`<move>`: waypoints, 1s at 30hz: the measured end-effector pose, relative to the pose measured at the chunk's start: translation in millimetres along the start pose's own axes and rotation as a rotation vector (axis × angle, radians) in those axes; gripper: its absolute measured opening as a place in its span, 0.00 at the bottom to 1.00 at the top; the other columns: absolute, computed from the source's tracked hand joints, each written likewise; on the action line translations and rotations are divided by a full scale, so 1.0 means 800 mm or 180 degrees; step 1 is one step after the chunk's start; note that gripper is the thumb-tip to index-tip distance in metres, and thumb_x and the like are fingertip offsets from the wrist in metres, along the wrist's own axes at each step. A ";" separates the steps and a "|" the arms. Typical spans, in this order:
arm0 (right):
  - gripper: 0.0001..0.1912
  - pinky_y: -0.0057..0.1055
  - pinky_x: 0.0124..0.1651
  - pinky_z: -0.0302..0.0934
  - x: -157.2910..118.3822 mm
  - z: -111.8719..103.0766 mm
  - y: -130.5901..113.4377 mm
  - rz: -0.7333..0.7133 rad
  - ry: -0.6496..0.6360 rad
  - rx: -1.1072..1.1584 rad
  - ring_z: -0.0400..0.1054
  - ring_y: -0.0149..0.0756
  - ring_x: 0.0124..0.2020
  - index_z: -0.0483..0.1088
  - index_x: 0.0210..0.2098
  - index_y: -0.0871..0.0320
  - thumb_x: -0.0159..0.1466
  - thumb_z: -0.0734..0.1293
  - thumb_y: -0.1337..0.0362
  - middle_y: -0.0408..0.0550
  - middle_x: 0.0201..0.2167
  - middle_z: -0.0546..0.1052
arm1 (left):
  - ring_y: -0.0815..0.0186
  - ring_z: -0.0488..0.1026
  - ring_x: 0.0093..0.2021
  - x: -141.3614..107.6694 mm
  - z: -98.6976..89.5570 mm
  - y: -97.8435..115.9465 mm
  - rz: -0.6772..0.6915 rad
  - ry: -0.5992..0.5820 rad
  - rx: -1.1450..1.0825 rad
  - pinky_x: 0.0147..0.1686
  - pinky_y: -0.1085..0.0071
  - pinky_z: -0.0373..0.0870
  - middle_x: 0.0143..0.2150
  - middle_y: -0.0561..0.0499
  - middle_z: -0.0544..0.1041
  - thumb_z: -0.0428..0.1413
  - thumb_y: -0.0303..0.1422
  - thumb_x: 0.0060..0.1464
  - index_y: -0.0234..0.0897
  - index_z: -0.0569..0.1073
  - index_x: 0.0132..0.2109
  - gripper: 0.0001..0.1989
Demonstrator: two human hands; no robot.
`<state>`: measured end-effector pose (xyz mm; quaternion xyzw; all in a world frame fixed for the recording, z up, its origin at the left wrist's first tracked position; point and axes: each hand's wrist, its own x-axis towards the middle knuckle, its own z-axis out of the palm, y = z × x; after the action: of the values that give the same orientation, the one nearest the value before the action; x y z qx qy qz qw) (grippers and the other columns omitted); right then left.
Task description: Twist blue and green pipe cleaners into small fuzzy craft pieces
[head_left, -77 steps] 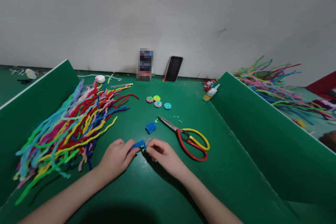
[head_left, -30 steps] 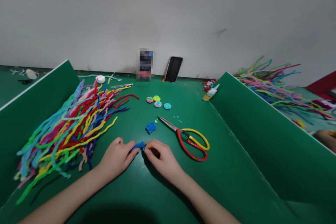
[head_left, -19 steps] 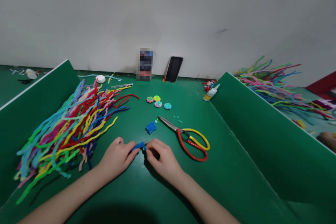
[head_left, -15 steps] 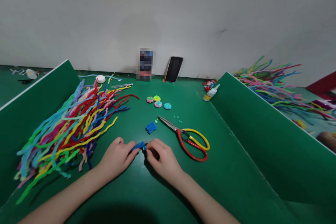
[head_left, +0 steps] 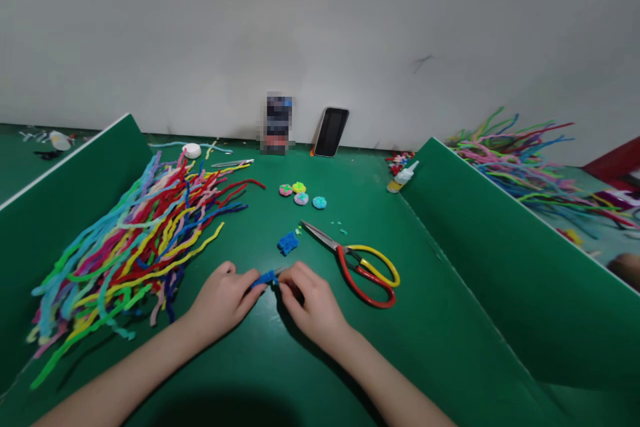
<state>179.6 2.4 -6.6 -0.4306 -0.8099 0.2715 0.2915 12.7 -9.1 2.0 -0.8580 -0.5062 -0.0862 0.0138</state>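
Note:
My left hand (head_left: 227,297) is closed, pinching a small blue pipe-cleaner piece (head_left: 265,278) between thumb and fingers just above the table. My right hand (head_left: 311,301) pinches at the right end of the same piece. A thin pale sliver shows by the right fingertips, too small to name. Just beyond the hands lies a second blue fuzzy piece (head_left: 288,243), flat and roughly square. Scissors (head_left: 345,253) with one red and one yellow handle rest to the right, slightly open, their tips pointing away to the left.
Loose pipe cleaners (head_left: 145,233) in many colours cover the left side. Several small round fuzzy discs (head_left: 301,199) sit farther back. A phone (head_left: 331,132) leans on the wall. A glue bottle (head_left: 403,177) stands by the right green divider (head_left: 500,247). Tweezers (head_left: 233,163) lie at the back left.
Almost nothing differs. Both hands keep the same pinch on the blue piece, with only a very slight shift of the right fingers.

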 end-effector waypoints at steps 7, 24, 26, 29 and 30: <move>0.08 0.28 0.30 0.55 0.000 -0.001 -0.001 -0.0027 -0.0040 -0.0101 0.60 0.33 0.27 0.62 0.29 0.59 0.58 0.53 0.70 0.47 0.25 0.66 | 0.66 0.61 0.22 0.000 0.000 -0.001 0.0040 -0.0033 -0.0032 0.23 0.73 0.55 0.17 0.52 0.66 0.38 0.36 0.55 0.36 0.67 0.27 0.17; 0.06 0.34 0.39 0.57 0.001 -0.002 0.001 -0.0172 0.0283 0.0217 0.59 0.35 0.35 0.61 0.29 0.59 0.57 0.54 0.72 0.50 0.32 0.65 | 0.67 0.60 0.21 0.002 0.000 -0.002 0.0229 0.0011 -0.0334 0.24 0.73 0.53 0.17 0.53 0.66 0.37 0.36 0.56 0.35 0.66 0.27 0.17; 0.06 0.33 0.39 0.57 0.001 -0.001 0.001 -0.0151 0.0273 0.0292 0.59 0.35 0.35 0.60 0.29 0.59 0.57 0.54 0.72 0.50 0.32 0.65 | 0.67 0.60 0.21 0.002 0.000 -0.002 0.0242 0.0008 -0.0353 0.24 0.73 0.53 0.18 0.53 0.66 0.37 0.36 0.56 0.35 0.65 0.27 0.17; 0.06 0.32 0.38 0.58 0.001 -0.001 0.002 -0.0119 0.0259 0.0378 0.60 0.34 0.34 0.60 0.29 0.60 0.57 0.54 0.72 0.50 0.31 0.65 | 0.68 0.60 0.21 0.001 0.001 -0.002 0.0245 0.0006 -0.0359 0.24 0.74 0.53 0.18 0.53 0.67 0.38 0.36 0.56 0.35 0.65 0.27 0.16; 0.06 0.32 0.38 0.58 0.001 0.000 0.002 -0.0109 0.0258 0.0391 0.60 0.34 0.34 0.60 0.29 0.60 0.57 0.54 0.72 0.50 0.31 0.65 | 0.68 0.61 0.21 0.001 0.001 -0.002 0.0246 0.0003 -0.0361 0.24 0.74 0.53 0.18 0.53 0.67 0.38 0.36 0.56 0.35 0.65 0.27 0.16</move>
<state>180.6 3.8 -7.5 -0.4085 -0.7865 0.2980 0.3545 12.2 -7.5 1.5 -0.8763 -0.4669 -0.1145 -0.0313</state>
